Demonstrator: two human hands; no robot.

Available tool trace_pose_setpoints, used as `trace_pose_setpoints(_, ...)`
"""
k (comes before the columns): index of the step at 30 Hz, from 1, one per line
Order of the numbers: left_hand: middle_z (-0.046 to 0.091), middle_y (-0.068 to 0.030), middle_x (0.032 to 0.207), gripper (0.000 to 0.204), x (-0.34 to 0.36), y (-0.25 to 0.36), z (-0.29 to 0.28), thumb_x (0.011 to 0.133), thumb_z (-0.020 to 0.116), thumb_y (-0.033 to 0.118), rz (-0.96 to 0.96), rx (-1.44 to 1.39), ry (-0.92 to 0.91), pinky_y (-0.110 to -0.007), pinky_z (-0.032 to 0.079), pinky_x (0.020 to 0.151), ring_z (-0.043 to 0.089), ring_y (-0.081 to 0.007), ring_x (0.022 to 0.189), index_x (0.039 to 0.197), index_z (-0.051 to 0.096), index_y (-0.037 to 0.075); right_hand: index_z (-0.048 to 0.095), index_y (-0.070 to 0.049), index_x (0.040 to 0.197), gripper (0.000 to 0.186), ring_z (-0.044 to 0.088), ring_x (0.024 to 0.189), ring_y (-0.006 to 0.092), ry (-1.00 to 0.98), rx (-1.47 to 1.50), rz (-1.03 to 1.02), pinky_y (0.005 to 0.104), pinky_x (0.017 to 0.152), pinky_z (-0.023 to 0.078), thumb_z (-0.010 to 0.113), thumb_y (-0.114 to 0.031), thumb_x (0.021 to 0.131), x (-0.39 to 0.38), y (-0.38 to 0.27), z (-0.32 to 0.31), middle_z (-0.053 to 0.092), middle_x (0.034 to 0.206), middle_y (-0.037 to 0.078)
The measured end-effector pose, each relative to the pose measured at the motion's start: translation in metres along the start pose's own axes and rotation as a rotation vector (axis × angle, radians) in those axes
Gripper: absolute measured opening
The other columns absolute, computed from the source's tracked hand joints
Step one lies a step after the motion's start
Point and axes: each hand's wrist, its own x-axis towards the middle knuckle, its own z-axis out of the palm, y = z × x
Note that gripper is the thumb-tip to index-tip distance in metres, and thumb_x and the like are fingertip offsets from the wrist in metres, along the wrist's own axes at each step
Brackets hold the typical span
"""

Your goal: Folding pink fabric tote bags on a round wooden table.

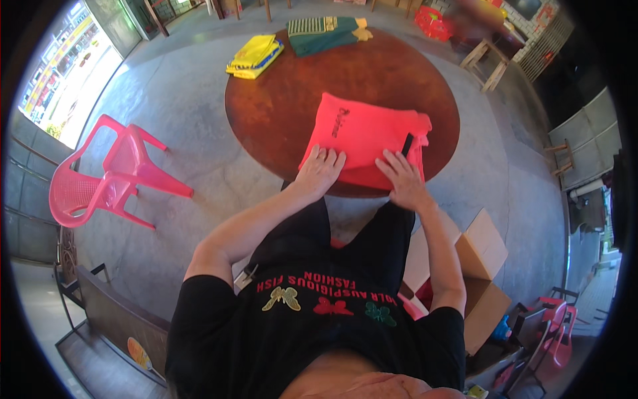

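A bright coral-pink folded garment lies near the front edge of the round brown table. Dark lettering shows on its left part, and a black strip crosses its right side. My left hand rests on the garment's near left corner, fingers laid on the cloth. On the near right part, beside the black strip, my right hand lies with its fingers spread on the fabric. Both hands are open. The garment's underside is hidden.
Yellow folded packets and a dark green folded cloth sit on the table's far side. A pink plastic chair stands at the left. An opened cardboard box is beside my right arm. A wooden stool stands at the far right.
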Motion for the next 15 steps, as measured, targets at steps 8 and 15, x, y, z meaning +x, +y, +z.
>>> trace_pose_setpoints(8, 0.055, -0.0119, 0.090, 0.039, 0.010, 0.009, 0.007, 0.082, 0.056, 0.011, -0.039, 0.022, -0.103, -0.039, 0.045, 0.083, 0.060, -0.0258, 0.086, 0.121, 0.053, 0.003, 0.041, -0.018, 0.147, 0.070, 0.040, 0.138, 0.0286, 0.087, -0.156, 0.095, 0.0523, 0.095, 0.048, 0.052, 0.002, 0.080, 0.020, 0.007, 0.021, 0.039, 0.152, 0.004)
trace_pose_setpoints(15, 0.054, -0.0105, 0.097, 0.034, 0.002, 0.009, 0.009, 0.082, 0.059, 0.013, -0.043, 0.021, 0.030, -0.038, 0.051, 0.075, 0.060, -0.0262, 0.085, 0.114, 0.054, 0.007, 0.046, -0.014, 0.143, 0.058, 0.047, 0.130, 0.0277, 0.311, -0.229, 0.056, 0.0483, 0.084, 0.051, 0.049, -0.002, 0.086, 0.015, 0.019, 0.045, 0.049, 0.143, 0.007)
